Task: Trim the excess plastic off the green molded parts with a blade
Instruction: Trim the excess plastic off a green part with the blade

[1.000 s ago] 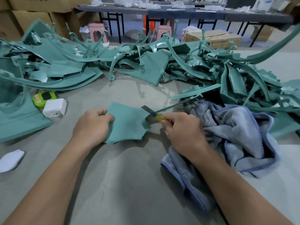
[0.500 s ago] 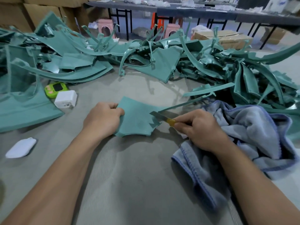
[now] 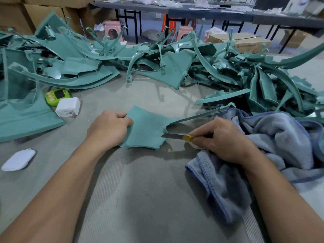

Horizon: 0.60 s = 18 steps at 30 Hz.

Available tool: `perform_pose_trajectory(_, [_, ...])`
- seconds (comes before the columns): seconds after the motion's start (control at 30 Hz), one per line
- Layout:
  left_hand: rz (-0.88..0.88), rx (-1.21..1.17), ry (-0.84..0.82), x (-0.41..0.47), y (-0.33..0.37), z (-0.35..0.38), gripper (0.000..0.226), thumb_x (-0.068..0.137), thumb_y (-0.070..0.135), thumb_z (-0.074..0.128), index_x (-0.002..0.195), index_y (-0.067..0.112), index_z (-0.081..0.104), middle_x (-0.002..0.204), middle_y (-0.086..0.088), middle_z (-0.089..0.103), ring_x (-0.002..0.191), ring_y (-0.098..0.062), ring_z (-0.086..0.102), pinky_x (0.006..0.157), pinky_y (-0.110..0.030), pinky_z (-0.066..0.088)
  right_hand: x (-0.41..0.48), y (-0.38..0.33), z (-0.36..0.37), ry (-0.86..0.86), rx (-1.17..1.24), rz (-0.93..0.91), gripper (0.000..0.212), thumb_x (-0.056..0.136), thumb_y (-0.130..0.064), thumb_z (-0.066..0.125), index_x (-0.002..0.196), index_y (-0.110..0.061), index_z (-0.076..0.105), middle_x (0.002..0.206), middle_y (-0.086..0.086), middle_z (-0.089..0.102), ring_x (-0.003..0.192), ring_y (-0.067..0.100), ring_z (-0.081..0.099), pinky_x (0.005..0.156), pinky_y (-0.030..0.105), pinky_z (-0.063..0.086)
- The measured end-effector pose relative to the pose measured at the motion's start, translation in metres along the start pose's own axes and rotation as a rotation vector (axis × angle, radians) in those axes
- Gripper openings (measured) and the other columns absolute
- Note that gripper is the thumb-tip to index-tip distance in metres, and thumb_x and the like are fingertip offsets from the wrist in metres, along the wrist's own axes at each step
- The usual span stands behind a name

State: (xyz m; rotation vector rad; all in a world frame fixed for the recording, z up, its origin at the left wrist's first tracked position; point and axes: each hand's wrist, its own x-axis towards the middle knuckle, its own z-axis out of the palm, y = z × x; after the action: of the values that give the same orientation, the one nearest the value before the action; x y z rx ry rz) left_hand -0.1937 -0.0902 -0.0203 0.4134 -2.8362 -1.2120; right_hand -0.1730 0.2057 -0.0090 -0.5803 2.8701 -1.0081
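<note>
Trimming step in hand: left hand [image 3: 108,128] fingers closed on the green part [image 3: 146,130], center of frame, flat on the surface. Right hand [image 3: 222,139] grips the blade [image 3: 172,136] at its right edge. Next, probably a steady cut along the thin strip [image 3: 198,115], w/ part kept still.

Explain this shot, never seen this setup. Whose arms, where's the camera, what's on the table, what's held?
No machine here: a person wears one camera on the head, looking forward and down at bare arms. The left hand pins a flat green molded part on the grey table. The right hand holds a blade with its tip at the part's right edge. A pile of green parts lies behind, a blue towel at right, and a green gadget and white box at left.
</note>
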Motion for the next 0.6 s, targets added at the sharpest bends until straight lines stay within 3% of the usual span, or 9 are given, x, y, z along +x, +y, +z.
perform_pose_trajectory(0.17, [-0.004,0.000,0.028,0.000,-0.001,0.002,0.020,0.074,0.043,0.056,0.085,0.046,0.073,0.077,0.012,0.073,0.080,-0.019,0.068,0.082,-0.037,0.055,0.008,-0.002,0.010,0.160,-0.080,0.062,0.020,0.092,-0.024,0.073,0.092,-0.042,0.080,0.061,-0.032,0.064,0.063,-0.006,0.059,0.057,0.008,0.041])
perform_pose_trajectory(0.27, [-0.012,-0.013,0.053,0.002,-0.001,0.003,0.022,0.075,0.042,0.054,0.085,0.043,0.073,0.075,0.010,0.073,0.078,-0.021,0.068,0.079,-0.039,0.055,0.005,-0.001,0.015,0.222,-0.008,0.067,0.019,0.092,-0.022,0.074,0.093,-0.039,0.081,0.056,-0.021,0.064,0.053,-0.001,0.055,0.052,0.010,0.039])
perform_pose_trajectory(0.43, [-0.039,0.063,0.097,0.004,0.000,0.006,0.019,0.080,0.039,0.055,0.082,0.031,0.073,0.076,0.008,0.071,0.077,-0.023,0.065,0.076,-0.038,0.053,0.001,-0.005,0.020,0.099,0.049,0.083,0.015,0.091,-0.028,0.075,0.092,-0.041,0.080,0.070,-0.018,0.073,0.066,0.004,0.065,0.060,0.015,0.047])
perform_pose_trajectory(0.6, [-0.048,0.086,0.096,0.004,0.001,0.006,0.019,0.083,0.038,0.055,0.083,0.033,0.074,0.077,0.008,0.071,0.079,-0.024,0.065,0.077,-0.037,0.053,0.003,-0.005,0.019,0.131,0.033,0.109,0.015,0.092,-0.025,0.073,0.086,-0.037,0.081,0.068,-0.013,0.073,0.065,0.008,0.065,0.062,0.026,0.052])
